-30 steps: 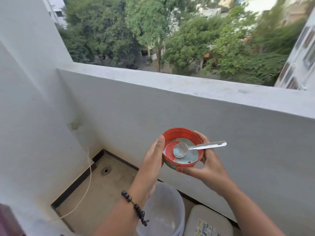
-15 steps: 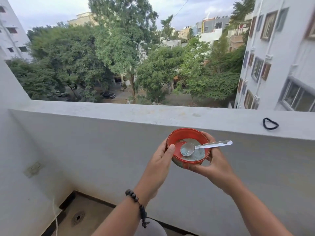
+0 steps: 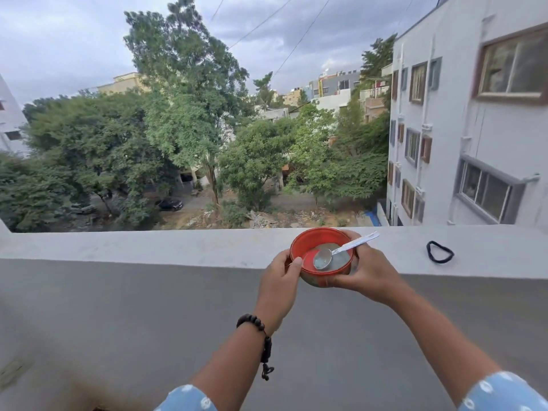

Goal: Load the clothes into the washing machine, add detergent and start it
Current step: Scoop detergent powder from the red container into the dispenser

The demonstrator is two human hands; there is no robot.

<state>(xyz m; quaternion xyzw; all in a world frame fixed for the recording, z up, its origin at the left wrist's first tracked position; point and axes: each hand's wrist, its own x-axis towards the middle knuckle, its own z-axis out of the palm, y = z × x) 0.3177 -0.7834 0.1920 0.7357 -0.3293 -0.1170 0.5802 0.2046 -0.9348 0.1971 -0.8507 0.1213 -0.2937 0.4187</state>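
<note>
One red bowl point(image 3: 314, 253) held over the ledge point(image 3: 178, 247), both hands on it: left hand point(image 3: 280, 280) curled on the near rim, right hand point(image 3: 366, 269) cupping its side. One spoon point(image 3: 335, 254) inside, on bluish powder point(image 3: 341, 261). One black hair tie point(image 3: 440, 252) on ledge, right.

Single head view, outward over the parapet point(image 3: 178, 247)

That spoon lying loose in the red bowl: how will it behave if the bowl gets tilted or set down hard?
The spoon looks like thin metal, so probably stiff and light. It lies loose in the red bowl, its handle propped over the rim, so it would likely slide or pivot out on a tilt. The powder under it may spill too. Both hands, left and right, steady the bowl.
</note>
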